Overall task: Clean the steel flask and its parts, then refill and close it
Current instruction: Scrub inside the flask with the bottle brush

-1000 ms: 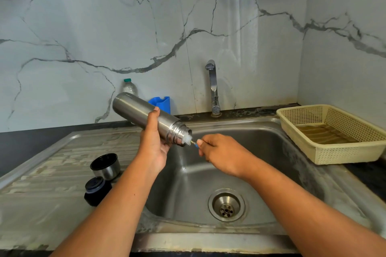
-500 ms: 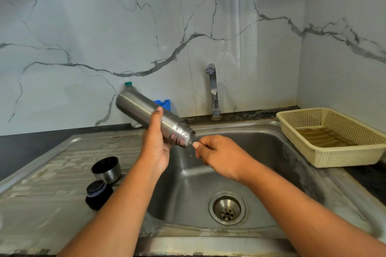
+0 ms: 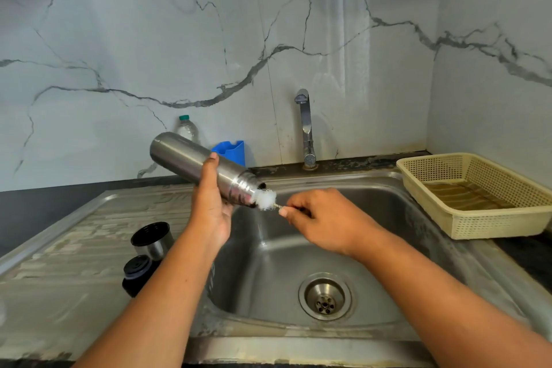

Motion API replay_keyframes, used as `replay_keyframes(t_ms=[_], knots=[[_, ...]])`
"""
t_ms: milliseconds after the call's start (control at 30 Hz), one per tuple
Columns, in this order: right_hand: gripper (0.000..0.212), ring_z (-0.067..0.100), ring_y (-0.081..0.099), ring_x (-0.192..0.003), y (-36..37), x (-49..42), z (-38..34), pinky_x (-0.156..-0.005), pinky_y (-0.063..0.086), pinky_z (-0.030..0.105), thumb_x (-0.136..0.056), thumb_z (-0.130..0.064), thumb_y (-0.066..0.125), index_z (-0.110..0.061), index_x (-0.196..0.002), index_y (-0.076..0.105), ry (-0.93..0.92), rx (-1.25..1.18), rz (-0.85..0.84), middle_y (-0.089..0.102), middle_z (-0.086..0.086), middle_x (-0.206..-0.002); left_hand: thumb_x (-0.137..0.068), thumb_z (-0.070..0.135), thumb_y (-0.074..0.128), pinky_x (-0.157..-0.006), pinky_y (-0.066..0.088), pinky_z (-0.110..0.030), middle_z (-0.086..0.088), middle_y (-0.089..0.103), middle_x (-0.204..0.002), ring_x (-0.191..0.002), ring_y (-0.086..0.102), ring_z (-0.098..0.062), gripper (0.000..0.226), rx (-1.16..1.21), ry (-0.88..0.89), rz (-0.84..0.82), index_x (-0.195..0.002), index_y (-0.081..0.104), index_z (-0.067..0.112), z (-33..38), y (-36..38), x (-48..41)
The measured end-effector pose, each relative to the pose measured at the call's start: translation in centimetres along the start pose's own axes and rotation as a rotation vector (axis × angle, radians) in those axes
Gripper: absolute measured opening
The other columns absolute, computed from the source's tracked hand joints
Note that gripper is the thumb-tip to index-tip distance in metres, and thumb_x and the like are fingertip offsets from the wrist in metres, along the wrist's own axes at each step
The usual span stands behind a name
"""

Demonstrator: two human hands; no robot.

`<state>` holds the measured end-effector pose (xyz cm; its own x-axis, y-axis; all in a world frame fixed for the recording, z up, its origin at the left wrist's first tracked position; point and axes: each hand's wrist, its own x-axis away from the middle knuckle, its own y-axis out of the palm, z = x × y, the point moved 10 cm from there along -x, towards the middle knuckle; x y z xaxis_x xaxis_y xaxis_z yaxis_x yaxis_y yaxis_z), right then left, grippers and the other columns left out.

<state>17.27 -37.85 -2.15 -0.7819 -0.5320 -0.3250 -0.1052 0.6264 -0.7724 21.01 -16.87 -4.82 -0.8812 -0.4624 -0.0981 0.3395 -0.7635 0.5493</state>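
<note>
While the left hand (image 3: 210, 203) grips the tilted steel flask (image 3: 191, 160) above the sink (image 3: 388, 197) | white brush (image 3: 265, 199) sits half inside the flask's mouth | right hand (image 3: 322, 218) pinches the brush's wire stem | steel cup (image 3: 152, 237) and black stopper (image 3: 139, 273) stand on the drainboard, left.

A single head-worn camera looks forward and down from the front edge of the bench (image 3: 44, 212), facing the marbled back wall (image 3: 149, 39). It sits close over the sink (image 3: 373, 218), and the bench's back right corner is in frame.
</note>
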Motion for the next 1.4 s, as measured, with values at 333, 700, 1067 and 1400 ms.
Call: replay_keyframes(t_ms=[333, 700, 1067, 1400], knots=[[0.036, 0.01, 0.048, -0.054, -0.5, 0.0, -0.6, -0.052, 0.04, 0.033, -0.102, -0.042, 0.053, -0.03, -0.069, 0.052, -0.089, 0.154, 0.023, 0.051, -0.006, -0.058, -0.092, 0.042, 0.071, -0.079, 0.061, -0.038, -0.009, 0.076, -0.107, -0.089, 0.076, -0.02, 0.045, -0.012, -0.027, 0.059, -0.126, 0.059, 0.016, -0.3, -0.7, -0.2], [0.034, 0.018, 0.054, -0.065, -0.2, -0.4, 0.8, -0.055, 0.041, 0.031, -0.106, -0.032, 0.047, -0.027, -0.074, 0.058, 0.019, 0.15, 0.076, 0.055, -0.004, -0.071, -0.09, 0.043, 0.074, -0.084, 0.062, -0.038, -0.01, 0.075, -0.114, -0.097, 0.076, -0.021, 0.045, -0.037, -0.03, 0.088, -0.122, 0.06, 0.015, 0.0, -1.2, -0.4], [0.013, 0.022, 0.06, -0.088, -1.7, -0.1, 0.2, -0.075, 0.055, 0.04, -0.1, -0.025, 0.061, -0.021, -0.109, 0.07, 0.101, 0.203, 0.251, 0.061, 0.001, -0.101, -0.085, 0.046, 0.077, -0.088, 0.062, -0.043, -0.011, 0.076, -0.116, -0.102, 0.076, -0.024, 0.05, -0.089, -0.067, 0.086, -0.123, 0.06, 0.018, -1.2, -0.9, -0.7], [0.012, 0.02, 0.057, -0.091, -3.4, 1.0, -0.5, -0.073, 0.056, 0.041, -0.097, -0.022, 0.065, -0.022, -0.109, 0.064, 0.08, 0.287, 0.366, 0.055, -0.002, -0.106, -0.09, 0.043, 0.074, -0.08, 0.063, -0.037, -0.01, 0.076, -0.111, -0.098, 0.076, -0.022, 0.042, -0.001, -0.089, 0.088, -0.118, 0.059, 0.015, -0.5, -0.7, -0.3]])
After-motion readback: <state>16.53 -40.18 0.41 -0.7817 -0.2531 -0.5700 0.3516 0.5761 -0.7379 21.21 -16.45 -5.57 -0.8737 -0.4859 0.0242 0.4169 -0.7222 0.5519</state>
